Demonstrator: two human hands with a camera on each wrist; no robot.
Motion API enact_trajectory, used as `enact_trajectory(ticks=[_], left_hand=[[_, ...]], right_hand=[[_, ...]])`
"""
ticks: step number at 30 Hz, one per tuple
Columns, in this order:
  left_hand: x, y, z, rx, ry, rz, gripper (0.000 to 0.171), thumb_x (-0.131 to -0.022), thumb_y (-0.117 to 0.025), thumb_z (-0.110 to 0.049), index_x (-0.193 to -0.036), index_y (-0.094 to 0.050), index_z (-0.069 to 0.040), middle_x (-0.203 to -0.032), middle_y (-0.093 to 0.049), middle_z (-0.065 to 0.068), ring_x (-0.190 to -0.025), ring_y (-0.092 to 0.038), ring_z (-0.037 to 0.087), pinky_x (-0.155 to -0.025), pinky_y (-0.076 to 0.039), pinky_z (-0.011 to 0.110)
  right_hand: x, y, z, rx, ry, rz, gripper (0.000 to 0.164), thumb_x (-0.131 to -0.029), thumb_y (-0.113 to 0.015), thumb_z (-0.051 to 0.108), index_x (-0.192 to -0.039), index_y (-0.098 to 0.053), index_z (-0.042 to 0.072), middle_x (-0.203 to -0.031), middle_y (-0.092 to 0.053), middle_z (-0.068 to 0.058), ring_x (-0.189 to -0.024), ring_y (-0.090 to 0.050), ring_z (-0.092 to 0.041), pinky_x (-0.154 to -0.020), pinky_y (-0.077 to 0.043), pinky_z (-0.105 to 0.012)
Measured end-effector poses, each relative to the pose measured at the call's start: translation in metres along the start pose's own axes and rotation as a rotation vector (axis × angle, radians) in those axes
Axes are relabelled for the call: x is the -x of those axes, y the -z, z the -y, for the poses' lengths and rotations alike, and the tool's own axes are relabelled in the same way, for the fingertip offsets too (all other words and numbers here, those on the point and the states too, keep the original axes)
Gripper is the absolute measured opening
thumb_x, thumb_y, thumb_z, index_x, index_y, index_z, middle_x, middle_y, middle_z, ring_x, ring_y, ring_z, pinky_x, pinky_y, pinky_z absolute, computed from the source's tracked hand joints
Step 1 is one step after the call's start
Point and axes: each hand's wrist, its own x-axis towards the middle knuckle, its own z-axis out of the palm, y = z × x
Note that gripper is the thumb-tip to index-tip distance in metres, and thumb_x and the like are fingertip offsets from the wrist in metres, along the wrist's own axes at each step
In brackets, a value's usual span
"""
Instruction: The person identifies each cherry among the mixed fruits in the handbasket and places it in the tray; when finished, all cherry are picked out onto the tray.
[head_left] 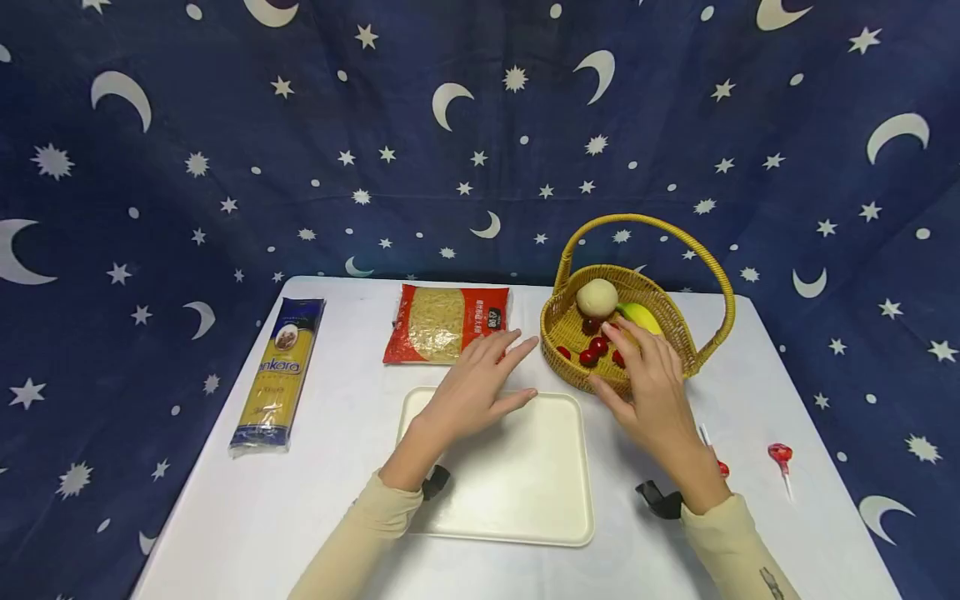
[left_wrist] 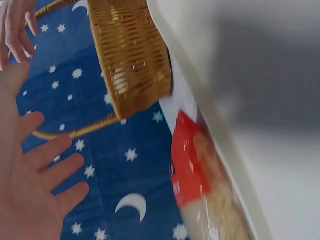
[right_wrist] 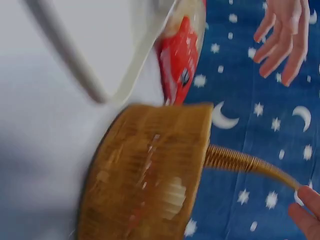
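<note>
Over the far part of a cream tray [head_left: 517, 492], my left hand [head_left: 471, 387] hovers with fingers spread, holding nothing. Its fingertips overlap the near corner of a red pasta packet [head_left: 431, 325] in the head view. My right hand [head_left: 651, 383], also empty with extended fingers, hangs over the near side of a wicker basket [head_left: 555, 354]. Inside the basket lie a round cream-coloured ball [head_left: 597, 298], several red cherries [head_left: 588, 357] and a yellow-green banana [head_left: 640, 317], partly hidden by that hand. The left wrist view shows the spread left fingers [left_wrist: 55, 155] and the basket's wicker side [left_wrist: 132, 55].
A long spaghetti packet [head_left: 277, 375] lies at the table's left. On the right are a red lollipop [head_left: 780, 452] and a second lollipop [head_left: 723, 469], partly covered by the right forearm. The basket's tall handle [head_left: 648, 218] arches upward before a dark blue star-and-moon cloth [head_left: 420, 208].
</note>
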Motion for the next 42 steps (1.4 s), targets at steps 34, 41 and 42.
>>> enact_trajectory(ticks=[34, 41, 42], left_hand=[[-0.161, -0.073, -0.043, 0.064, 0.026, 0.394, 0.018, -0.102, -0.071, -0.027, -0.118, -0.077, -0.020, -0.111, -0.077, -0.003, -0.100, -0.071, 0.015, -0.088, -0.058, 0.033], [-0.166, -0.078, -0.046, 0.074, 0.091, 0.420, 0.013, -0.097, -0.075, -0.019, -0.108, -0.081, -0.021, -0.109, -0.079, -0.005, -0.097, -0.072, 0.015, -0.083, -0.059, 0.033], [-0.167, -0.079, -0.047, 0.075, 0.098, 0.424, 0.013, -0.097, -0.075, -0.018, -0.108, -0.081, -0.021, -0.109, -0.079, -0.005, -0.098, -0.072, 0.015, -0.084, -0.060, 0.033]], right_hand=[[0.039, 0.039, -0.107, -0.189, -0.513, -0.105, 0.057, -0.108, -0.060, 0.017, -0.161, -0.042, 0.009, -0.168, -0.036, -0.022, -0.158, -0.033, -0.045, -0.127, -0.027, -0.070], [0.033, 0.032, -0.112, -0.221, -0.485, -0.082, 0.044, -0.109, -0.058, 0.016, -0.152, -0.052, 0.005, -0.159, -0.047, -0.023, -0.152, -0.041, -0.042, -0.119, -0.038, -0.065], [0.032, 0.031, -0.113, -0.225, -0.483, -0.083, 0.044, -0.109, -0.058, 0.015, -0.151, -0.052, 0.005, -0.158, -0.048, -0.022, -0.151, -0.042, -0.042, -0.117, -0.039, -0.065]])
